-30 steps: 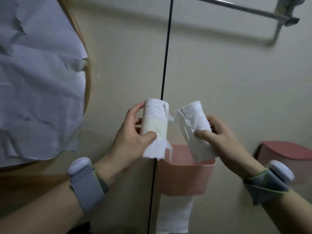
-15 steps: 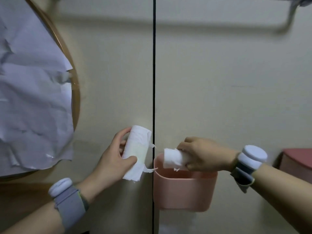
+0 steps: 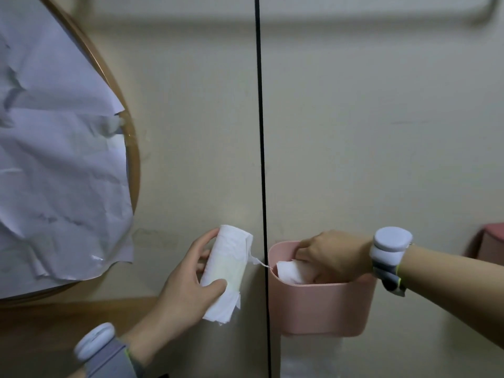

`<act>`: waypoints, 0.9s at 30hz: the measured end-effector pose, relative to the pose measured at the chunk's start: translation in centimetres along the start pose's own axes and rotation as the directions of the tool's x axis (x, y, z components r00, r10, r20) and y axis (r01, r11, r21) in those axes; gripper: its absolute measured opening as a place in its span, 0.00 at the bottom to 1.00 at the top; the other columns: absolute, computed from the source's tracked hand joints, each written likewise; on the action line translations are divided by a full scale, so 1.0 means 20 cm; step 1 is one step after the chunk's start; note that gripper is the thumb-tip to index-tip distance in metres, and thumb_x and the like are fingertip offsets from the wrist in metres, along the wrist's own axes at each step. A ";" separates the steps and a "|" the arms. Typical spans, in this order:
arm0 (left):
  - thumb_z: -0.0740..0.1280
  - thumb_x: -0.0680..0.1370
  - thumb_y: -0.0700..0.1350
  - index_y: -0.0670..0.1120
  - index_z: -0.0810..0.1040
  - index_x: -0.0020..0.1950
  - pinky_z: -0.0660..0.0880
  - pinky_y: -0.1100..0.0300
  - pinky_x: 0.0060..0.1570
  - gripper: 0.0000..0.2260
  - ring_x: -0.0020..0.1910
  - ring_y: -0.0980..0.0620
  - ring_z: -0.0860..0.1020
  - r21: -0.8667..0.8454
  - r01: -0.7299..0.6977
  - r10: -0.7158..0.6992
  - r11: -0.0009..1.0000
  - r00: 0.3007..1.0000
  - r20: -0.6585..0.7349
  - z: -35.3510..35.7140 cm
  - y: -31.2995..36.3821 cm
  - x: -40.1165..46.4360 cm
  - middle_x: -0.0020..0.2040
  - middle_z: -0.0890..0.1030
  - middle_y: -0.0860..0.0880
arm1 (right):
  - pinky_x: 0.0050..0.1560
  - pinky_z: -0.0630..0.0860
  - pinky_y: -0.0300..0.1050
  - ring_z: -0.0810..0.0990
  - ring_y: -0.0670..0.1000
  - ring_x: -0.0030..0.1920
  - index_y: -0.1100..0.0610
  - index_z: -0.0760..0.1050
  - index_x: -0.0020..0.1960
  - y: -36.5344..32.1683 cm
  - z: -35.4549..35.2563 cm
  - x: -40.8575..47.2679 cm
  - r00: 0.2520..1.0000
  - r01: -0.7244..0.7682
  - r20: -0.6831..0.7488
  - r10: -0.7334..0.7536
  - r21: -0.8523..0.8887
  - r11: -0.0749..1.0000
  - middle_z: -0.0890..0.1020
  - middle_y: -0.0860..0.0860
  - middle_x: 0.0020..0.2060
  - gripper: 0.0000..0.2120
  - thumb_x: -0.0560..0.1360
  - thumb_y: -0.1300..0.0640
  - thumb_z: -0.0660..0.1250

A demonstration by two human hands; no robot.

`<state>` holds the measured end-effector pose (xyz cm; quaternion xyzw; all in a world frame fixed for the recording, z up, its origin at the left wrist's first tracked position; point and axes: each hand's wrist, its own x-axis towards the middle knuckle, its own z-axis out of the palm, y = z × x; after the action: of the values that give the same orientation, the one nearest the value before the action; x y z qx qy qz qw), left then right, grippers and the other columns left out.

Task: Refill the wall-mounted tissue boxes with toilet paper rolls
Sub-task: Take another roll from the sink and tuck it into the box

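Observation:
A pink wall-mounted tissue box (image 3: 321, 309) hangs open-topped on the beige wall, right of a black seam. My right hand (image 3: 330, 255) reaches down into it and holds a white toilet paper roll (image 3: 293, 271) lying on its side inside the box. My left hand (image 3: 188, 285) grips a second white roll (image 3: 227, 268) upright against the wall, left of the seam, level with the box's rim. A thin shred of paper trails from that roll toward the box.
A round wood-framed mirror (image 3: 133, 159) covered with crumpled white paper (image 3: 54, 159) fills the left. A second pink box (image 3: 491, 241) shows at the right edge. White tissue (image 3: 308, 361) hangs below the first box. A wooden ledge (image 3: 54, 323) runs at lower left.
My right hand has carried its roll from above the rim down into the pink box. My left hand keeps its roll beside the seam, nearly still. The view has dropped slightly.

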<state>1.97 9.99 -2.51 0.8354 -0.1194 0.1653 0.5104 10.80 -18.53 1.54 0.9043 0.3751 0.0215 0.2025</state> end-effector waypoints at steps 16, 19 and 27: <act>0.68 0.61 0.52 0.68 0.70 0.67 0.76 0.64 0.53 0.33 0.54 0.56 0.78 -0.012 -0.097 0.098 0.995 0.995 0.028 -0.02 0.07 0.06 0.55 0.80 0.57 | 0.55 0.76 0.51 0.75 0.51 0.62 0.41 0.60 0.69 0.06 0.10 -0.02 0.993 0.115 -0.045 -0.111 0.092 0.989 0.73 0.43 0.65 0.21 0.78 0.50 0.60; 0.68 0.63 0.51 0.63 0.72 0.67 0.74 0.68 0.55 0.31 0.57 0.57 0.78 -0.012 -0.191 0.191 0.982 0.981 0.026 -0.06 0.18 0.09 0.56 0.81 0.58 | 0.56 0.75 0.47 0.75 0.47 0.60 0.40 0.64 0.69 0.09 0.07 -0.09 0.995 0.090 -0.065 -0.074 0.280 0.956 0.72 0.41 0.64 0.22 0.77 0.46 0.63; 0.68 0.65 0.43 0.67 0.71 0.65 0.78 0.61 0.54 0.31 0.55 0.57 0.79 0.115 -0.285 0.229 0.952 0.908 0.351 0.05 0.58 0.35 0.56 0.80 0.60 | 0.59 0.78 0.49 0.80 0.50 0.57 0.47 0.74 0.66 0.26 -0.20 -0.41 0.859 0.164 -0.356 0.369 0.872 0.461 0.80 0.46 0.57 0.17 0.77 0.51 0.67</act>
<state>4.18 3.59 9.30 0.8671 -0.2994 0.0966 0.3863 7.69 -26.02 8.11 0.8592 0.3121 0.0707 -0.3991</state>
